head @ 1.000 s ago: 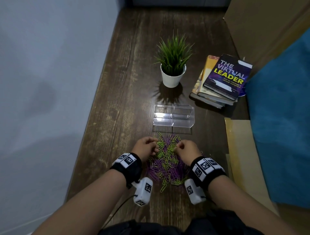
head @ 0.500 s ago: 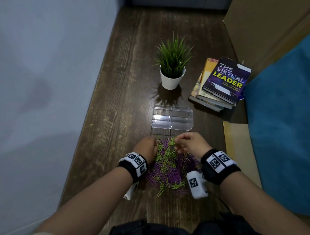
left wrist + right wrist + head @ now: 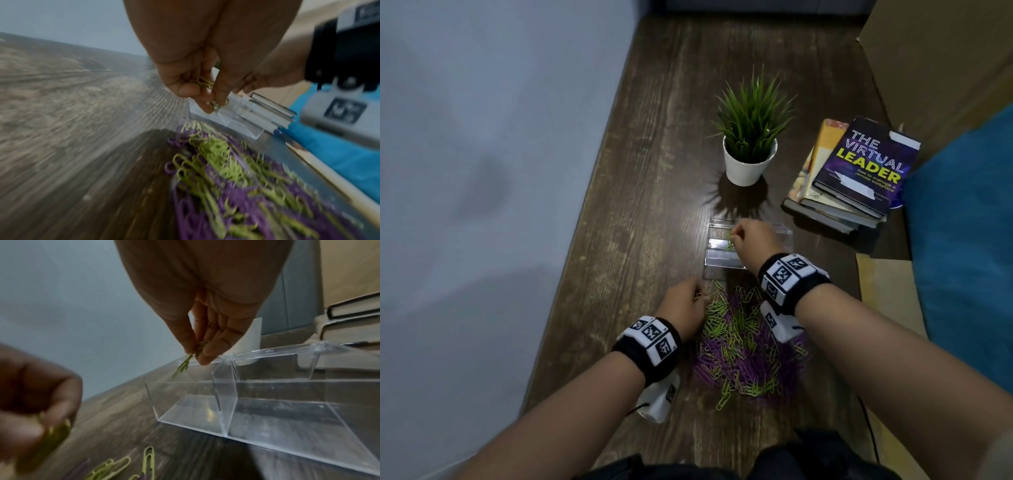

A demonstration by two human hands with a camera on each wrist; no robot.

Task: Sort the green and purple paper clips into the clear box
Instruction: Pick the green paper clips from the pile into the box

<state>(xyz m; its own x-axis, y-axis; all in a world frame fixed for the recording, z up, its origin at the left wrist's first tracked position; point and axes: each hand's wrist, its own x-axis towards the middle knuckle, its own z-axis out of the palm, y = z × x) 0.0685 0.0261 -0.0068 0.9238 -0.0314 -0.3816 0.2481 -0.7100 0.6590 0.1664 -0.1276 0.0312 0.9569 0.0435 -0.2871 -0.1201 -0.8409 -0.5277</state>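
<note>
A heap of green and purple paper clips [image 3: 743,342] lies on the dark wooden table [image 3: 654,205] in front of me. Beyond it stands the clear box [image 3: 717,257], divided into compartments [image 3: 195,404]. My right hand [image 3: 751,240] hovers over the box's left compartment and pinches green clips [image 3: 183,366] between thumb and fingers. My left hand [image 3: 685,308] sits at the heap's far left edge, its curled fingers holding green clips [image 3: 205,82]. The compartments look bare in the right wrist view.
A potted green plant [image 3: 751,137] in a white pot stands behind the box. A stack of books [image 3: 852,174] lies at the back right. A cardboard box [image 3: 941,61] and blue fabric [image 3: 962,257] border the right side; a wall runs along the left.
My right hand rose off the heap with green clips and moved forward over the clear box. My left hand stayed at the heap's left edge, holding clips.
</note>
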